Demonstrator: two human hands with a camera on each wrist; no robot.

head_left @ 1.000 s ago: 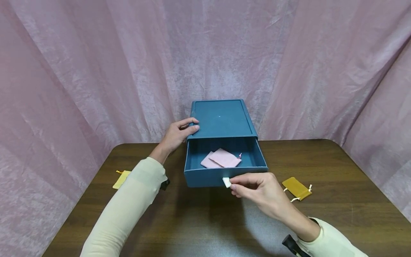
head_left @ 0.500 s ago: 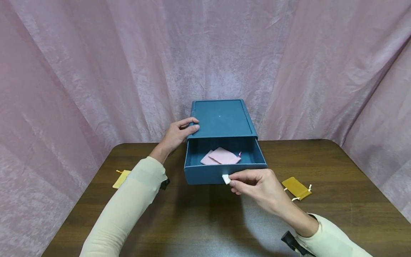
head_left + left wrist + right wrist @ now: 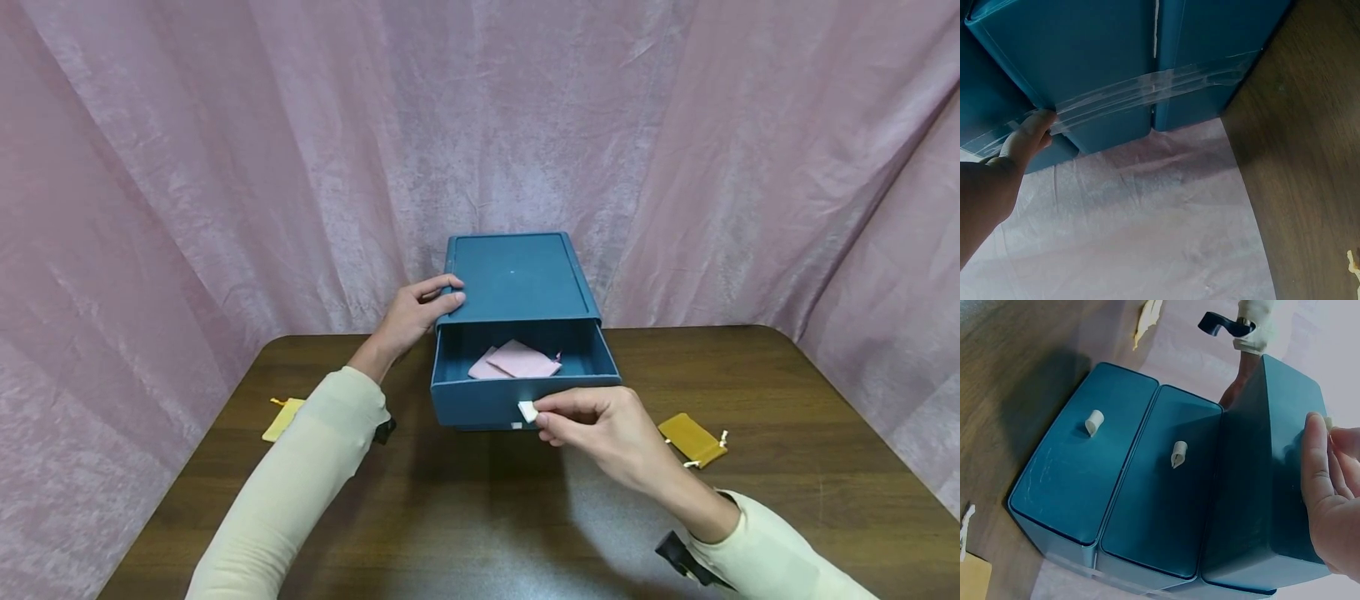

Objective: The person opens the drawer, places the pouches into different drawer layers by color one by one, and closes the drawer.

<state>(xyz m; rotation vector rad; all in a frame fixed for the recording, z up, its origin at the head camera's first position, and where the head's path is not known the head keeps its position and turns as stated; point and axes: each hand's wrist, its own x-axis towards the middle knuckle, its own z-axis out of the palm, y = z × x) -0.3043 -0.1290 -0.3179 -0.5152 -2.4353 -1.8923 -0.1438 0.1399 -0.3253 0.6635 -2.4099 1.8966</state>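
Note:
A blue drawer cabinet [image 3: 517,275] stands at the far side of the table, its top drawer [image 3: 472,404] pulled out. Inside that drawer lie two pink drawstring pouches [image 3: 525,360], one overlapping the other. My left hand [image 3: 408,312] rests on the cabinet's left top edge, fingers over the rim. With thumb and fingertips, my right hand [image 3: 607,433] pinches the white pull tab [image 3: 528,411] on the drawer's front. The right wrist view shows two lower drawers pushed in, each with a white tab [image 3: 1179,454].
A mustard drawstring pouch [image 3: 692,439] lies on the wooden table [image 3: 787,467] to the right. A pale yellow pouch [image 3: 282,418] lies at left, partly behind the left sleeve. Clear tape [image 3: 1160,84] runs along the cabinet's side. Pink curtain [image 3: 480,125] hangs behind.
The top drawer has slid a little inward, with my right hand following on its tab. A lower tab now shows beneath it. My left hand has stayed in place.

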